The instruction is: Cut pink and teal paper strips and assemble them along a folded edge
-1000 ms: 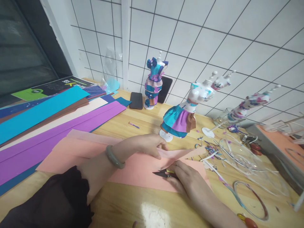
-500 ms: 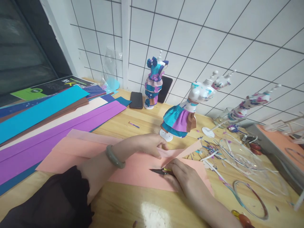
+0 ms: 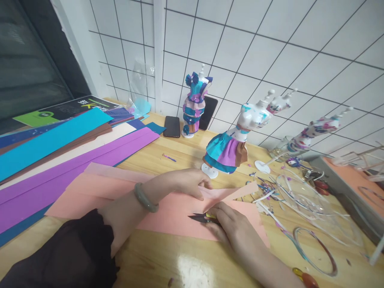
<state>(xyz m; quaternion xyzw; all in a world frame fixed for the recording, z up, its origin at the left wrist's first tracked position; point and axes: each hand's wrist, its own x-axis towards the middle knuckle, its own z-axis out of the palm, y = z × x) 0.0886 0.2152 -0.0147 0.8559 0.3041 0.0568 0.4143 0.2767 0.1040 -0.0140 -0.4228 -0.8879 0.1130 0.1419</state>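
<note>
Fingers of yr R hand [image 3: 232,224] are wrapped round the black-bladed cutter [image 3: 197,217], over the pink paper [image 3: 168,220], near side of table [image 3: 147,262], ctr; L hand [image 3: 189,183] curls at paper's far side, can't tell if gripping. If paper slips under it, cutter could snag & tear.

Bare pale-wood tabletop [image 3: 156,260] open at six o'clock of the peach paper sheet [image 3: 171,218], narrower gap at twelve, white mannequin [image 3: 238,135] in teal-purple-brown skirt [image 3: 230,154] blocking two, looped clear strips [image 3: 303,216] cluttering three, long purple paper strips [image 3: 78,172] at ten
</note>
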